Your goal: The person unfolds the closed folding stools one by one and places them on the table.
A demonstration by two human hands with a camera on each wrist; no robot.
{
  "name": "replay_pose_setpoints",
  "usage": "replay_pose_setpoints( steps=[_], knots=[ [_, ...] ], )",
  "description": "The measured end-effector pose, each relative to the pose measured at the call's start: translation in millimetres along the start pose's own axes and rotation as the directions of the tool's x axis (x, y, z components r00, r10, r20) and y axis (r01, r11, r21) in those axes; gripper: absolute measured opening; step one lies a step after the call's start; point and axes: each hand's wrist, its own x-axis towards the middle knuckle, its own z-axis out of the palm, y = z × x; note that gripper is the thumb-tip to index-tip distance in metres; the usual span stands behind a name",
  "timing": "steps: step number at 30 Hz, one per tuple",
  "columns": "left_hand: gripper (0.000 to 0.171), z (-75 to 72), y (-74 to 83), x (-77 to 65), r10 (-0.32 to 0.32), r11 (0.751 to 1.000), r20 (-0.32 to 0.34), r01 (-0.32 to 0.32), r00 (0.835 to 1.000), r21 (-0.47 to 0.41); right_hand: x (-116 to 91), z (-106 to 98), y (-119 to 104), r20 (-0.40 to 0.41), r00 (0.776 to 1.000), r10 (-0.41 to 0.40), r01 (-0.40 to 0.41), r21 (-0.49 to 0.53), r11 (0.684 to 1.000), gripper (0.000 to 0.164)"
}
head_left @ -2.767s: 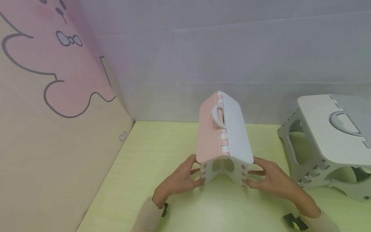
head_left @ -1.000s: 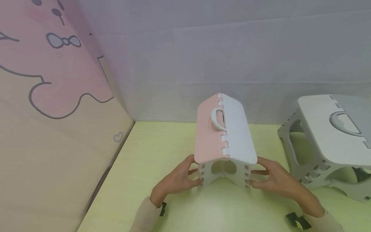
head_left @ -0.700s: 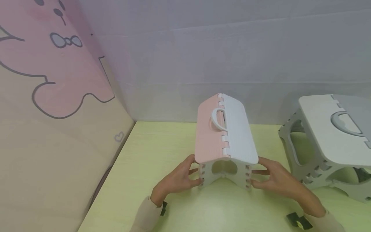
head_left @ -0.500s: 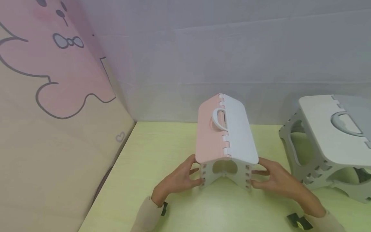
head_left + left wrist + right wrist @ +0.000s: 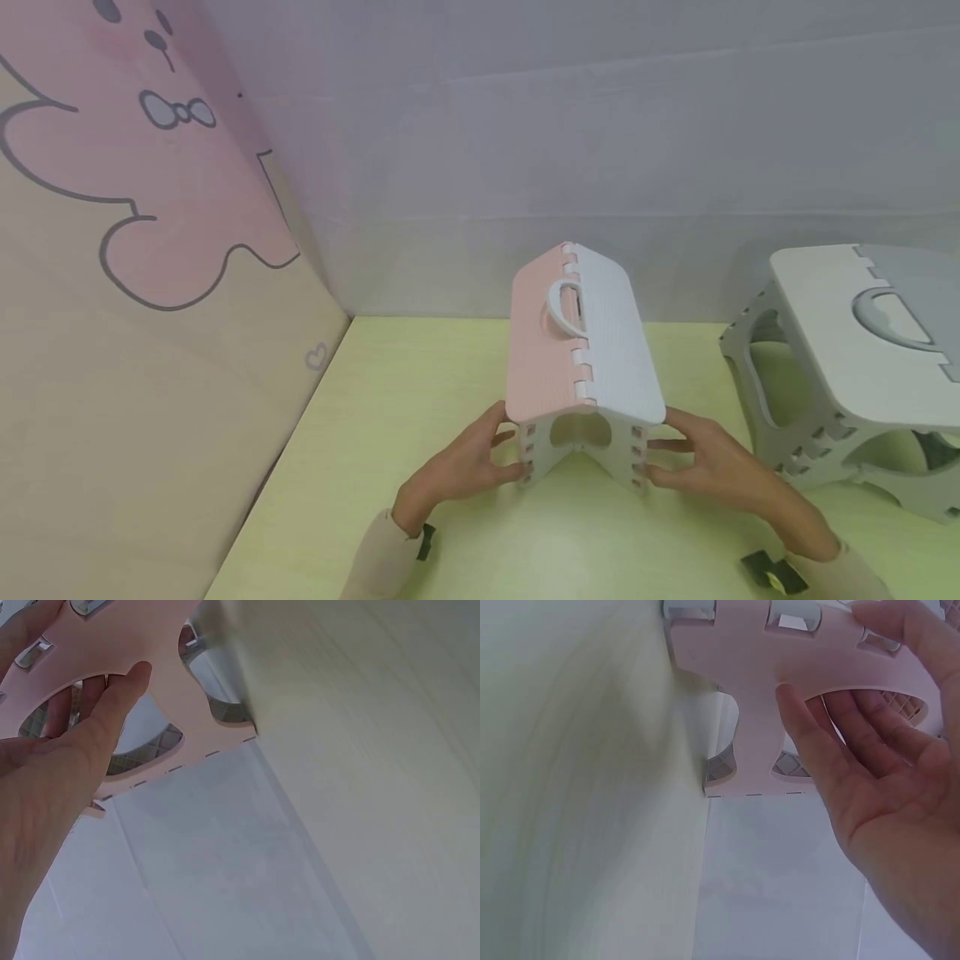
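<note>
A pink-and-white folding step stool (image 5: pixel 622 333) stands partly folded on the table, its two top halves sloping like a roof from a raised ridge. A white loop handle (image 5: pixel 567 308) sticks up at that ridge. My left hand (image 5: pixel 468 462) grips the stool's left side; in the left wrist view several fingers (image 5: pixel 90 694) reach through the oval hole of the pink leg panel (image 5: pixel 202 727). On the opposite side my right hand (image 5: pixel 708 458) holds the other leg panel (image 5: pixel 757 720), fingers (image 5: pixel 866 731) passing into its hole. The inner folds of the legs are partly hidden.
Right of my right hand stands a larger grey-and-white folding stool (image 5: pixel 832 333), unfolded with a flat top. A grey-white backdrop (image 5: pixel 487 167) rises behind the pale yellow-green table (image 5: pixel 420 367). A beige wall with a pink cartoon figure (image 5: pixel 187 233) borders the left.
Since the earliest frame the stool has spread slightly wider, and my hands have moved a little apart with it. During the last second it has hardly changed; the head view shifts slightly.
</note>
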Motion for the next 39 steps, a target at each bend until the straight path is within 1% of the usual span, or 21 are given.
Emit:
replay_pose_setpoints(
  steps=[9, 15, 19, 22, 25, 31, 34, 39],
  knots=[
    [0.082, -0.2, -0.6, 0.3, 0.021, 1.000, 0.001, -0.021, 1.000, 0.012, 0, 1, 0, 0.002, 1.000, -0.008, 0.008, -0.011, 1.000, 0.065],
    [0.082, -0.8, 0.6, -0.4, 0.014, 1.000, -0.008, -0.014, 1.000, 0.016, 1, 1, 0, 0.004, 0.999, -0.032, 0.032, -0.003, 0.999, 0.065],
    [0.084, -1.4, 1.0, -0.7, 0.009, 1.000, -0.005, -0.009, 1.000, 0.014, 1, 2, 0, 0.008, 1.000, -0.027, 0.027, -0.002, 1.000, 0.063],
    [0.085, -1.6, 1.1, -0.7, 0.016, 1.000, 0.000, -0.016, 1.000, 0.012, 1, 2, 0, 0.009, 1.000, -0.023, 0.023, -0.007, 1.000, 0.063],
    [0.085, -1.8, 1.5, -1.2, 0.023, 0.999, -0.006, -0.023, 1.000, 0.025, 1, 2, 0, 0.007, 1.000, -0.029, 0.029, -0.015, 0.999, 0.063],
    [0.082, -3.4, 4.4, -2.8, 0.014, 0.997, -0.022, -0.013, 1.000, 0.076, 0, 0, -3, 0.003, 1.000, -0.026, 0.026, -0.036, 0.999, 0.063],
    [0.079, -4.5, 6.2, -3.7, 0.014, 0.997, -0.026, -0.012, 1.000, 0.081, -1, -3, -4, 0.003, 1.000, -0.031, 0.031, -0.044, 0.999, 0.060],
    [0.074, -6.2, 5.1, -3.2, 0.028, 0.996, -0.033, -0.025, 0.999, 0.089, -2, -8, 0, -0.003, 0.996, -0.095, 0.094, -0.084, 0.992, 0.054]
  ],
)
